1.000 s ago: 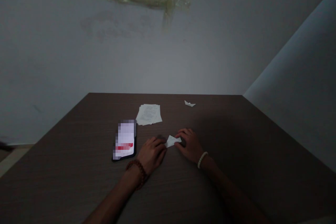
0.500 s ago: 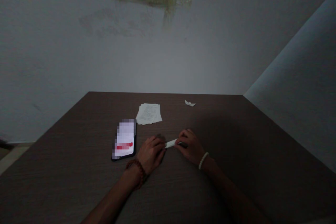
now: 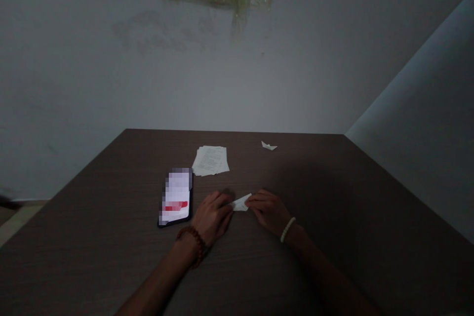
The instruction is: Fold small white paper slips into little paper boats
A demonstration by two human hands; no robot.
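A small folded piece of white paper (image 3: 241, 203) lies low over the table between my two hands. Its left end is pinched under the fingers and thumb of my left hand (image 3: 212, 214), which wears a reddish-brown bead bracelet. At its right end, the closed fingertips of my right hand (image 3: 269, 210) grip the paper; a pale bead bracelet circles that wrist. Both ends of the paper are partly hidden by my fingers.
Left of my left hand lies a phone (image 3: 176, 196) with a lit screen. Beyond it rests a stack of printed paper sheets (image 3: 211, 160). A small folded paper boat (image 3: 268, 146) sits near the back of the brown table (image 3: 237, 271), which meets a grey wall (image 3: 237, 89).
My right fingers have shifted on the paper and drawn closer together. More of the paper shows now, as a wider, pointed shape instead of a narrow strip. My left hand has barely moved.
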